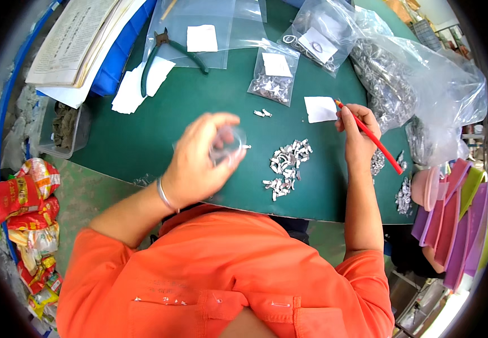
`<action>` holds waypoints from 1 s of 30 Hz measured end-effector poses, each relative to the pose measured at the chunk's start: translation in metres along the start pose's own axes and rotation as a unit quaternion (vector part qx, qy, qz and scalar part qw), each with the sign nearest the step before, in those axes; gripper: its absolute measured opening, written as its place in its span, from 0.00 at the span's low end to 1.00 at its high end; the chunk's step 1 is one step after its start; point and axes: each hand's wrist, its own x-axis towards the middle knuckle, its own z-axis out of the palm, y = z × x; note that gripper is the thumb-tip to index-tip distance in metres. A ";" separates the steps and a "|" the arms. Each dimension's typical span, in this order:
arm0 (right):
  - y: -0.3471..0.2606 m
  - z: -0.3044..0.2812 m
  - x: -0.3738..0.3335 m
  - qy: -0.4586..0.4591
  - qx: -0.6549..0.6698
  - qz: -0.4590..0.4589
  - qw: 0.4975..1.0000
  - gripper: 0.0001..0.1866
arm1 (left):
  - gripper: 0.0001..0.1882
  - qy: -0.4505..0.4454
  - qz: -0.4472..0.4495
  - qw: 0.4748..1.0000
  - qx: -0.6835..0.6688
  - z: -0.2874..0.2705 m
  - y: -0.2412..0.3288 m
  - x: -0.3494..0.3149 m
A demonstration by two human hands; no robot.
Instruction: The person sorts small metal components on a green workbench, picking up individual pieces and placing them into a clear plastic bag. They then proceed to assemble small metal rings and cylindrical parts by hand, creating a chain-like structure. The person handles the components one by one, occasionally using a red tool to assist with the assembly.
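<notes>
My left hand (199,160), slightly blurred, is curled round a clear plastic piece (234,139) above the green table. Whether that piece is a small bag or a cup I cannot tell. A red pencil (376,138) is gripped in my right hand (359,135), its tip close to a small white paper slip (320,109). Between my hands lies a loose pile of small silvery metal parts (289,163). A few more metal parts (262,113) sit farther back, and a clear bag of metal parts (274,79) lies behind them.
Green-handled cutting pliers (162,42) rest on flat clear bags and paper at the back left. A blue tray (112,70) with paper sheets and a clear plastic tub (81,132) are at the left. Large bags of metal parts (387,79) and colourful bins (452,219) line the right.
</notes>
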 end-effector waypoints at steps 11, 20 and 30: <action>0.028 0.011 -0.002 0.004 -0.013 -0.074 0.997 0.06 | 0.22 -0.088 0.194 0.975 0.070 0.048 0.000 0.101; 0.031 0.009 -0.001 -0.033 -0.018 -0.061 0.997 0.08 | 0.31 -0.237 0.222 0.937 0.126 0.083 -0.006 0.094; 0.029 0.015 0.002 -0.053 -0.070 -0.100 0.991 0.08 | 0.32 -0.238 0.249 0.927 0.151 0.087 -0.011 0.090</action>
